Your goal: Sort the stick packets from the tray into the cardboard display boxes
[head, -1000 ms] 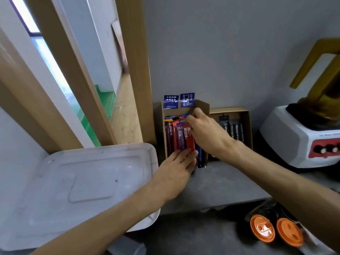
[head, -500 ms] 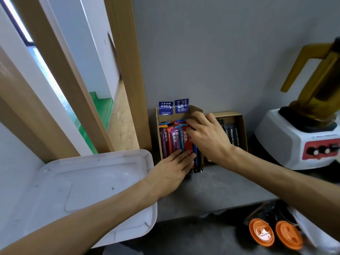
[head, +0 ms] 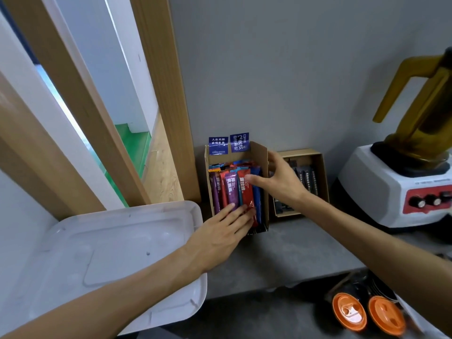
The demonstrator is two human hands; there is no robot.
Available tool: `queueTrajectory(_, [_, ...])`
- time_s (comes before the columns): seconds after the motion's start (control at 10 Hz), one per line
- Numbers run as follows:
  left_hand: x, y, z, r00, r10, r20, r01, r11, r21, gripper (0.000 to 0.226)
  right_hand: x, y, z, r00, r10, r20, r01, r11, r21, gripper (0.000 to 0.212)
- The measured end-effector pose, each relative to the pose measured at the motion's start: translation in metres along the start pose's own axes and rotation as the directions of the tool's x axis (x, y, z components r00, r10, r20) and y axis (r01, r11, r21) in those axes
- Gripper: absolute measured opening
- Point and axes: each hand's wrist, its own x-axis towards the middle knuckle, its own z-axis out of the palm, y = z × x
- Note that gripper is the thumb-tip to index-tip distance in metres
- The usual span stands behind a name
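- Grey counter (head: 293,245), grey wall (head: 293,69) behind box (head: 263,155).
- Packets (head: 232,192) upright in box; tray (head: 110,241) left of it.
- Left hand (head: 220,238) flat, fingers straight on packets.
- Right hand (head: 281,184) spread wide, thumb on packets.

blender jug (head: 422,118) cut off right, dark packets (head: 307,177) partly hidden

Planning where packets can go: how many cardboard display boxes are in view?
2. The taller box stands against the wall, full of coloured packets. The lower box sits just right of it, holding dark packets, partly behind the right hand. No others show.
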Motion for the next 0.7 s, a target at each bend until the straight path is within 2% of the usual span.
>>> queueTrajectory(0.1, [0.004,-0.002,-0.003,1.0,0.017,0.004,-0.017,1.0,0.011,0.067,0.003,0.005,0.009,1.0,0.013,0.02,-0.014,0.999,0.049,0.062])
queueTrajectory(0.3, [0.009,-0.006,-0.01,0.998,0.042,0.041,-0.044,0.997,0.056,0.064,0.002,0.011,0.017,0.999,0.003,-0.044,0.001,0.996,0.087,0.045])
queueTrajectory(0.4, [0.009,-0.003,-0.011,0.998,0.02,0.066,-0.023,0.999,0.043,0.064,0.002,0.014,0.021,0.998,0.003,-0.069,0.004,0.994,0.108,0.042])
queueTrajectory(0.6, [0.008,0.008,-0.017,0.998,-0.017,0.066,0.017,1.0,0.008,0.069,-0.003,0.015,0.018,0.998,-0.024,-0.056,0.031,0.992,0.121,0.054])
queueTrajectory(0.7, [0.001,0.005,-0.019,0.999,-0.047,-0.005,0.047,0.999,-0.021,0.076,-0.008,0.011,0.01,0.997,-0.053,-0.056,0.061,0.984,0.169,0.061])
